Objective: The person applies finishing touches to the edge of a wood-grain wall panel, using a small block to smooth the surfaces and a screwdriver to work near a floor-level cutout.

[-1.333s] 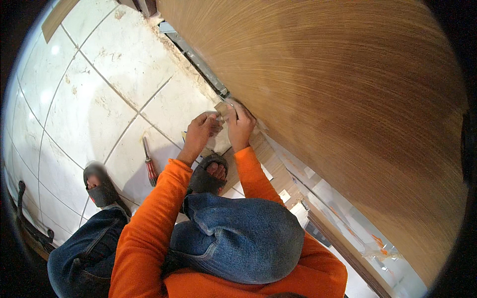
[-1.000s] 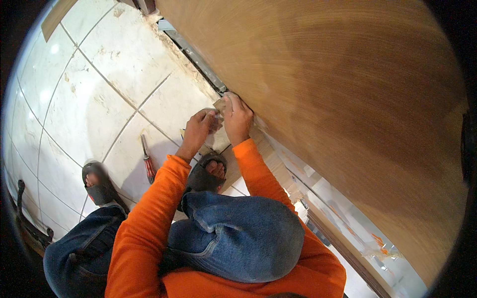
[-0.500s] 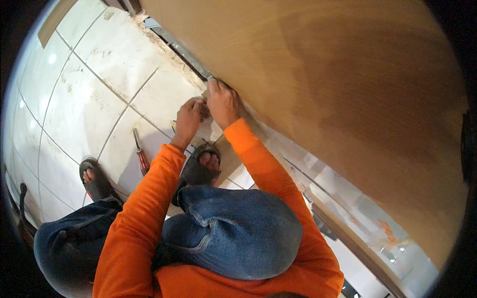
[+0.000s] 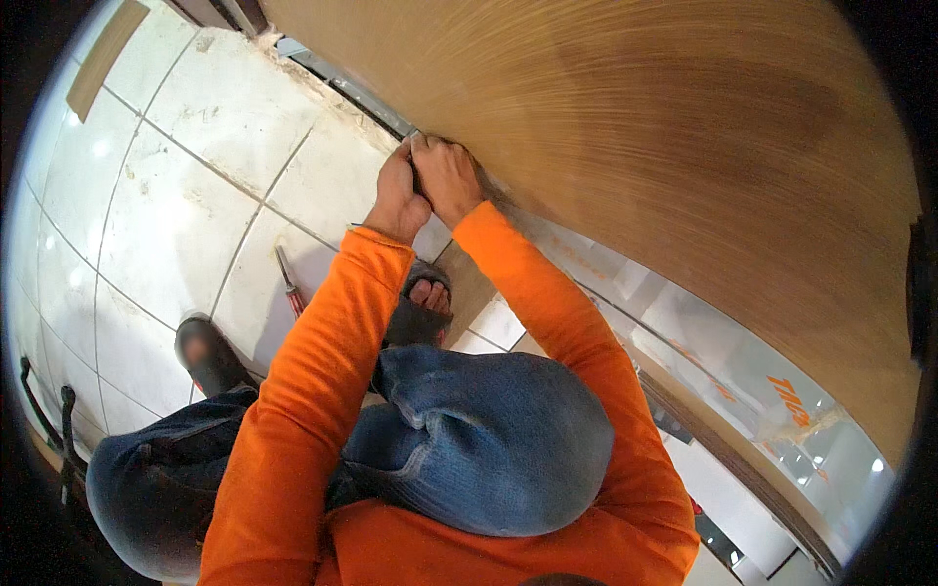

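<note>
My left hand (image 4: pixel 399 200) and my right hand (image 4: pixel 447 178) are close together, touching at the fingers, along the lower edge of a large brown wooden panel (image 4: pixel 684 146). The fingers of both are curled in. Whatever they grip is covered by the hands themselves. A grey metal strip (image 4: pixel 357 93) runs along the panel's edge, and my fingertips meet it at its near end. To the left of my left forearm, a screwdriver (image 4: pixel 293 293) with a red handle lies on the floor, its shaft pointing away from me.
White floor tiles (image 4: pixel 186 210), stained in places, spread out on the left. My sandalled feet stand below my hands. A flat wooden piece (image 4: pixel 104 57) lies far left. Clear plastic sheeting (image 4: pixel 708 342) with orange print lies beneath the panel on the right.
My left hand has come up and right from beside the right hand and now presses against it. The right hand stays at the strip's end. The view has shifted slightly.
</note>
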Demonstrator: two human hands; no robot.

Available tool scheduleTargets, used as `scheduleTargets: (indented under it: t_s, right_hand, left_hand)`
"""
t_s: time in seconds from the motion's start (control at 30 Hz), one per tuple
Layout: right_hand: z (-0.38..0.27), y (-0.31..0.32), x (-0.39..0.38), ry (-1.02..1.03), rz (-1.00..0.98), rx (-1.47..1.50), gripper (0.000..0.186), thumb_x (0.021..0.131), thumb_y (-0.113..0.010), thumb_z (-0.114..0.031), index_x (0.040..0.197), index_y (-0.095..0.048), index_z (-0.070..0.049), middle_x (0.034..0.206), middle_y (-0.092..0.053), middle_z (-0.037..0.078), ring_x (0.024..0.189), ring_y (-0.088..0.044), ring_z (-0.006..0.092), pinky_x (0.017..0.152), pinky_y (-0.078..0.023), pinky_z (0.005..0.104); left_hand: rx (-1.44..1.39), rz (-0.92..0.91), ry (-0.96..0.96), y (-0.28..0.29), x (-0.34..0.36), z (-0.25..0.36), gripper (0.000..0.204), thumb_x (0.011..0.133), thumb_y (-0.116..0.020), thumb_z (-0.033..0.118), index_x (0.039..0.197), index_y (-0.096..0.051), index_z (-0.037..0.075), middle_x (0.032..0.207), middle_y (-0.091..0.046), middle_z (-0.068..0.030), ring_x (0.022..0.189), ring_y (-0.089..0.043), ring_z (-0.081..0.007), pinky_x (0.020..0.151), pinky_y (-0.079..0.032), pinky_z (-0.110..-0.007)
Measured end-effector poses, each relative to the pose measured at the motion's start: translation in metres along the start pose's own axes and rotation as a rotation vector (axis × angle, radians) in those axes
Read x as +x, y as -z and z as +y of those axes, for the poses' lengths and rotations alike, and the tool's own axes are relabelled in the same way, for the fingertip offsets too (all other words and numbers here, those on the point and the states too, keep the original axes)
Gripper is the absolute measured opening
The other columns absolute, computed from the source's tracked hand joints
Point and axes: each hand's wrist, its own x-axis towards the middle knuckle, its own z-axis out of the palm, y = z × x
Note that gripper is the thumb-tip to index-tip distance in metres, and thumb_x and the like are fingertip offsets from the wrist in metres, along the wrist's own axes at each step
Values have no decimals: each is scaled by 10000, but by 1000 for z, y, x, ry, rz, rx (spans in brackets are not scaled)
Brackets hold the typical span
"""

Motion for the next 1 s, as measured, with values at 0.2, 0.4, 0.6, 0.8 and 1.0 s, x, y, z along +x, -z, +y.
scheduleTargets:
  t_s: [0.2, 0.4, 0.6, 0.8, 1.0]
  right_hand:
    - [3, -1, -1, -64, -80, 10, 168, 879, -580, -95, 965, -687, 1, 884, -709, 224, 802, -732, 344, 672, -599, 427]
    - [-25, -30, 70, 5, -216, 346, 151, 824, -612, -146, 825, -741, -68, 846, -718, 196, 743, -721, 324, 636, -572, 434]
    - [-149, 39, 122, 201, 89, 354, 195, 842, -615, -182, 920, -741, -54, 828, -715, 199, 785, -722, 359, 674, -585, 453]
    - [-119, -1, 20, -40, 296, 793, 188, 889, -686, -197, 992, -639, -46, 894, -691, 157, 790, -685, 362, 677, -554, 443]
    - [-86, -11, -65, -351, 177, 800, 207, 909, -677, -244, 976, -677, -48, 859, -674, 170, 765, -659, 368, 706, -540, 446]
  left_hand:
    - [44, 12, 78, -11, -2, 6, 305, 1047, -411, 263, 1145, -612, 55, 1117, -677, -102, 1015, -640, -266, 932, -523, -374]
    - [1620, -291, -803, 41, 8, 105, 431, 715, -816, 189, 1077, -663, 13, 1086, -704, -136, 989, -668, -258, 868, -526, -331]
    - [302, 26, -272, 38, -58, 213, 309, 1050, -409, 297, 1109, -582, 48, 1123, -663, -104, 1017, -644, -239, 902, -541, -384]
    - [439, 112, -401, 44, -74, 126, 302, 1059, -474, 247, 1189, -605, 8, 1139, -680, -117, 1042, -640, -195, 935, -492, -318]
    - [898, 174, -481, 34, -81, 83, 211, 1049, -516, 217, 1156, -611, 62, 999, -704, -67, 950, -648, -130, 824, -492, -277]
